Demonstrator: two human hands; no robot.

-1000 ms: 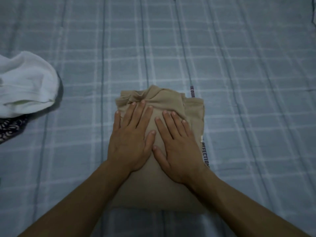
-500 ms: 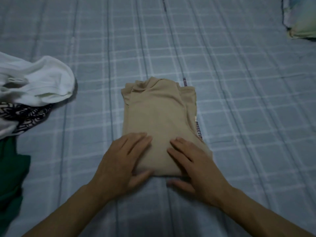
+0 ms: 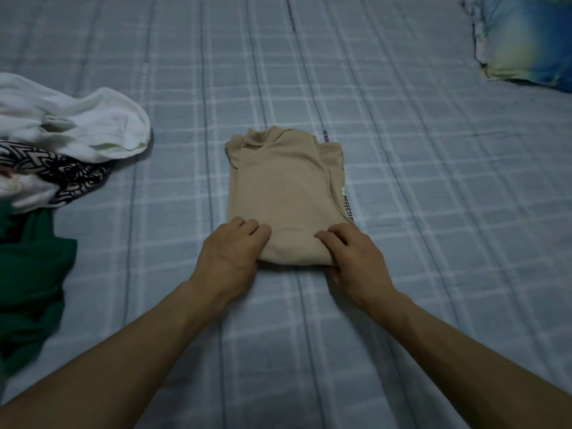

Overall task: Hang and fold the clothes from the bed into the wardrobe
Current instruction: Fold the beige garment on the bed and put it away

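1. A beige folded garment [image 3: 284, 193] lies flat near the middle of the bed [image 3: 418, 181], which is covered with a blue-grey checked sheet. The garment forms a tall rectangle with its collar end on the far side.
2. A strip of printed lettering shows along the garment's right edge, and another short bit near its far right corner; the words are too small to read in full.
3. The left hand [image 3: 230, 253] grips the near left corner of the folded garment, its fingers curled over the top layer and its thumb hidden under or beside the edge.
4. The right hand [image 3: 349, 258] grips the near right corner in the same way, fingers bent over the cloth; the thumb is hidden.
5. Both forearms reach in from the near edge of the view, bare to the frame's border.
6. At the left lies a loose pile of clothes, well apart from the folded piece: a white garment [image 3: 71, 119] on the far side, a black-and-cream patterned cloth [image 3: 62, 171] touching it, and a green garment [image 3: 31, 274] nearest the viewer.
7. A blue, yellow and white pillow [image 3: 526, 41] rests at the far right corner of the bed.
8. No box, basket or drawer shows; every piece of clothing sits straight on the sheet.
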